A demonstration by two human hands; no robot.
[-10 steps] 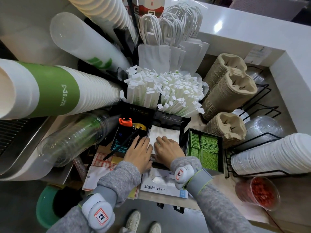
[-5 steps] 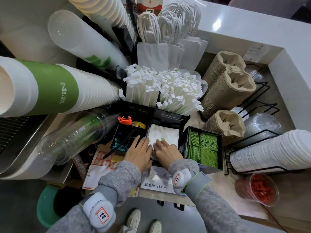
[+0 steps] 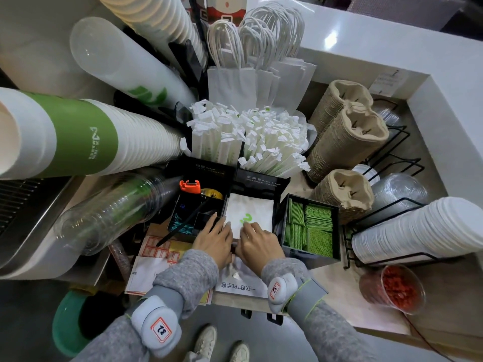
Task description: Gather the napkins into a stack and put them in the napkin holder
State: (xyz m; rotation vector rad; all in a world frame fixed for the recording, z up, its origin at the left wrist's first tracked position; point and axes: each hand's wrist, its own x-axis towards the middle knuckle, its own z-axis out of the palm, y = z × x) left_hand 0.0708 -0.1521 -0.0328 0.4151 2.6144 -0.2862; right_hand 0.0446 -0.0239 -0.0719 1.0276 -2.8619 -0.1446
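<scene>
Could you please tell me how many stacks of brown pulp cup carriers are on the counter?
3: one at the back, one just in front of it, and a shorter one behind the green packet box. More may be hidden.

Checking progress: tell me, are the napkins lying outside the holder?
No, the napkins lie inside the black holder, with both hands at their near edge.

My left hand (image 3: 214,239) and right hand (image 3: 257,244) sit side by side at the near edge of the napkin holder (image 3: 275,215), on the napkins (image 3: 249,212) inside it. Straws (image 3: 248,142) stand behind the holder, a box of packets (image 3: 309,227) lies just right, and stacked cups (image 3: 78,134) lie left.
</scene>
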